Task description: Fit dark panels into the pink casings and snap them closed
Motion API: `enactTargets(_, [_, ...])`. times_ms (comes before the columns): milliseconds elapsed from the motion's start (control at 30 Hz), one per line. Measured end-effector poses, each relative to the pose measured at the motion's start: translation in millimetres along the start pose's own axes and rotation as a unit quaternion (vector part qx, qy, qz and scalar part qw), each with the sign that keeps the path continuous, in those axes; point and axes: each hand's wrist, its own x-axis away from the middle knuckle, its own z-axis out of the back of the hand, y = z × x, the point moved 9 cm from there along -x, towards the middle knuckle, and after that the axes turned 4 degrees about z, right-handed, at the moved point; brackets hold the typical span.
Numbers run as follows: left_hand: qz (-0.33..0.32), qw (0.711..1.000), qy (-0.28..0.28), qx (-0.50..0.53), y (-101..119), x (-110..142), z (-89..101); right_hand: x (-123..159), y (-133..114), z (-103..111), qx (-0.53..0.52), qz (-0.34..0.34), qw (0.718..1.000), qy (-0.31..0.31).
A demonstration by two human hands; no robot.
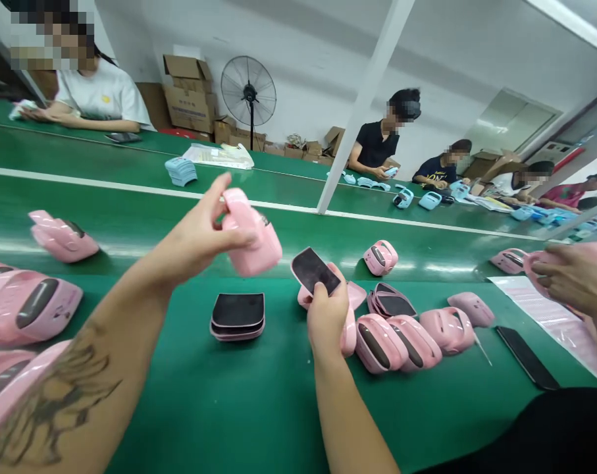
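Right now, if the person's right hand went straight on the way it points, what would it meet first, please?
The right hand seems to have a free way over the green belt; the first thing in line looks like the white strip near the foot of the white post, though depth is hard to judge.

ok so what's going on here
At a green assembly bench, the left hand holds up a pink plastic casing while the right hand holds a black panel against another pink piece. More pink casings lie around, and a co-worker's hand grips one at right.
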Motion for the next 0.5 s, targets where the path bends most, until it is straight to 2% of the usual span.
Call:
enactTargets(100, [0.052, 0.996, -0.022, 0.073, -26.9, 47.7, 10.8, 16.5, -12.9, -32.1, 0.008, 0.026, 0.997, -0.068])
enactTargets(200, [0.036, 0.998, 0.012, 0.053, -42.4, 71.4, 20.1, 36.7, -28.6, -56.0, 0.022, 0.076, 0.989, -0.127])
enactTargets(267, [0.025, 0.999, 0.025, 0.035, -47.5, 78.5, 25.8, 48.1, -37.8, -66.8, 0.054, 0.118, 0.978, -0.165])
enactTargets(333, [0.026, 0.999, 0.014, 0.016, -51.0, 81.7, 27.1, 56.0, -43.5, -75.3, 0.088, 0.15, 0.962, -0.209])
enactTargets(500, [0.03, 1.0, -0.009, -0.001, -58.5, 81.4, 22.1, 58.8, -41.3, -88.7, 0.072, 0.137, 0.933, -0.326])
